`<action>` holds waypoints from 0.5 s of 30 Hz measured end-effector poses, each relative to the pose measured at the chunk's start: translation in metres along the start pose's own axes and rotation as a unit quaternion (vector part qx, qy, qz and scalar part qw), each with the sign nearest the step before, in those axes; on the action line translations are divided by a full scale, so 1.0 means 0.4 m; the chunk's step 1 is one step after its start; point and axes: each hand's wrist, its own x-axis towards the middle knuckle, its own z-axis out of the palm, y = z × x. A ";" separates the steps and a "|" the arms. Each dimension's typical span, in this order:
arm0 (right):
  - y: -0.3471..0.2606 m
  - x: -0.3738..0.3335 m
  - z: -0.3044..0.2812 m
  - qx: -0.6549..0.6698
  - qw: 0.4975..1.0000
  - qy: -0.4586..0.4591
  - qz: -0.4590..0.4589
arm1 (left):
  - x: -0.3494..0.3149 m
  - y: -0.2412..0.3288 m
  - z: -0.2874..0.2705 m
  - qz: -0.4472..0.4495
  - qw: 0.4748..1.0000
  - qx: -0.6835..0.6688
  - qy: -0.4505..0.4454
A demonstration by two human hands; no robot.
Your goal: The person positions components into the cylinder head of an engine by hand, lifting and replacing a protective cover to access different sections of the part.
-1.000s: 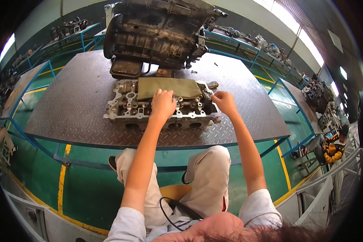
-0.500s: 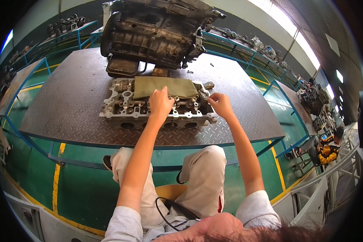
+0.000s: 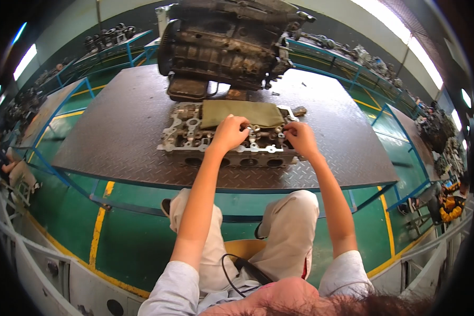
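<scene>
A grey metal cylinder head (image 3: 195, 138) lies on a dark checker-plate table (image 3: 116, 131). An olive cloth (image 3: 241, 114) covers its far half. My left hand (image 3: 228, 134) rests on the middle of the cylinder head, fingers curled at the cloth's near edge. My right hand (image 3: 299, 138) is on the head's right end, fingers bent down onto the metal. What either hand pinches is too small to tell. A big rusty engine block (image 3: 227, 45) stands just behind the head.
Blue-railed benches (image 3: 353, 58) with engine parts ring the green floor (image 3: 126, 242). A seated person (image 3: 8, 166) is at the far left. Another person in orange and black (image 3: 447, 203) is at the right. My knees sit under the table's near edge.
My left hand has slid toward the near edge of the cloth. My right hand has shifted slightly inward on the head's right end. My view has tilted a little.
</scene>
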 end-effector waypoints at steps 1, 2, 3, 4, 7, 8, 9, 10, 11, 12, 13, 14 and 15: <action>0.003 0.009 0.011 -0.005 0.998 0.031 -0.058 | 0.004 0.001 -0.008 0.014 1.000 -0.005 0.017; 0.003 0.014 0.027 0.017 0.997 0.035 -0.063 | 0.009 -0.004 -0.021 0.009 0.999 -0.028 0.043; -0.031 0.012 0.037 0.043 0.996 0.033 -0.067 | 0.004 -0.017 -0.038 -0.001 0.996 -0.048 0.071; -0.058 0.024 0.041 0.013 0.993 0.043 -0.105 | 0.010 -0.012 -0.068 -0.017 0.990 -0.110 0.085; -0.131 0.038 0.094 0.016 0.990 0.066 -0.124 | -0.030 -0.049 -0.145 -0.052 0.977 -0.122 0.168; -0.136 0.047 0.116 -0.004 0.985 0.080 -0.155 | -0.036 -0.073 -0.164 -0.058 0.974 -0.100 0.193; -0.147 0.052 0.137 -0.016 0.982 0.078 -0.174 | -0.046 -0.084 -0.186 -0.064 0.974 -0.084 0.201; -0.157 0.053 0.148 -0.019 0.978 0.091 -0.186 | -0.057 -0.085 -0.200 -0.083 0.974 -0.057 0.204; -0.166 0.053 0.159 -0.022 0.974 0.105 -0.198 | -0.069 -0.084 -0.212 -0.102 0.973 -0.030 0.207; -0.186 0.043 0.174 -0.005 0.973 0.101 -0.207 | -0.081 -0.102 -0.228 -0.109 0.970 -0.005 0.216; -0.200 0.041 0.196 -0.069 0.970 0.072 -0.223 | -0.089 -0.113 -0.240 -0.112 0.968 0.012 0.224; -0.213 0.043 0.216 -0.133 0.961 0.044 -0.238 | -0.101 -0.123 -0.247 -0.111 0.974 0.034 0.193; -0.220 0.040 0.228 -0.121 0.961 0.041 -0.244 | -0.114 -0.115 -0.248 -0.113 0.980 0.050 0.157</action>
